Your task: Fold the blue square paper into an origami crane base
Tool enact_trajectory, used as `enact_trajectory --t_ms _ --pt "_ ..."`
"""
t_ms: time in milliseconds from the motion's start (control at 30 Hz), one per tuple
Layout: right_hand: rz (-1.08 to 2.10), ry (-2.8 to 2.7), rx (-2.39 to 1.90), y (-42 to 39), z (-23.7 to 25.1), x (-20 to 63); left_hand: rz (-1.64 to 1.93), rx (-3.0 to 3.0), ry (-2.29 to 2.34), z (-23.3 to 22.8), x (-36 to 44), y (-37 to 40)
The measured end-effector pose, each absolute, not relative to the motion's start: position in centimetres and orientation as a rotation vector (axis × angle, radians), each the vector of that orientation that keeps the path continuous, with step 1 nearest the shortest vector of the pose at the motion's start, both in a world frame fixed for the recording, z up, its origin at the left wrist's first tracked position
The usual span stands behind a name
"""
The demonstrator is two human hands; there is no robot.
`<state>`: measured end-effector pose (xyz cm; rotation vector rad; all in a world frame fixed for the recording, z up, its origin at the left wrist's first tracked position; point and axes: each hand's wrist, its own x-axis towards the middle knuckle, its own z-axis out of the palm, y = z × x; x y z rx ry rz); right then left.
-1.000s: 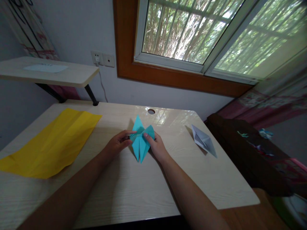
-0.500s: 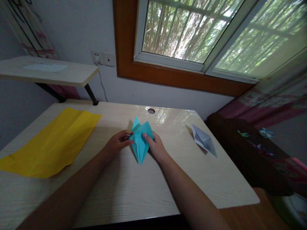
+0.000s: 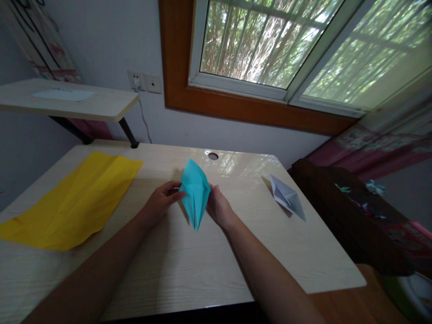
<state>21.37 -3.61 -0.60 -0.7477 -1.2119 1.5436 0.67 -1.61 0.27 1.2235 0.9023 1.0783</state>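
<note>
Both hands are pinching a folded blue paper [image 3: 195, 192] near the desk's cable hole [image 3: 213, 156]: left hand [image 3: 161, 201] gripping one edge, right hand [image 3: 219, 208] the other. Keeping edges aligned while pressing should sharpen the crease.

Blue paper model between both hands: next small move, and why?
Probably lay the blue paper model flat on the desk and press its centre crease. The left hand and right hand pinch its sides, and it stands raised with its lower tip towards the desk.
</note>
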Motion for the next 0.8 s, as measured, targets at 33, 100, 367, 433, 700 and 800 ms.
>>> enact_trajectory --t_ms 33,100,367,433,700,800 --pt "1.537 -1.206 -0.764 -3.58 -0.57 21.43 1.094 1.219 0.911 0.23 0.67 -1.59" --pt "1.49 -1.228 -0.81 -3.55 -0.42 21.62 1.114 1.214 0.913 0.13 0.69 -1.56" --pt "1.331 -1.342 -0.96 -3.51 0.21 21.8 1.089 1.279 0.892 0.02 0.56 -1.57" --pt "1.345 -1.316 -0.953 -3.44 0.13 21.7 1.082 1.284 0.889 -0.09 0.48 -1.53" --pt "1.35 -1.296 -0.95 -3.25 0.0 21.58 1.033 1.294 0.9 0.08 0.67 -1.73" --pt "1.308 -1.289 -0.929 -3.33 0.06 21.3 1.029 1.281 0.908 0.25 0.9 -1.86"
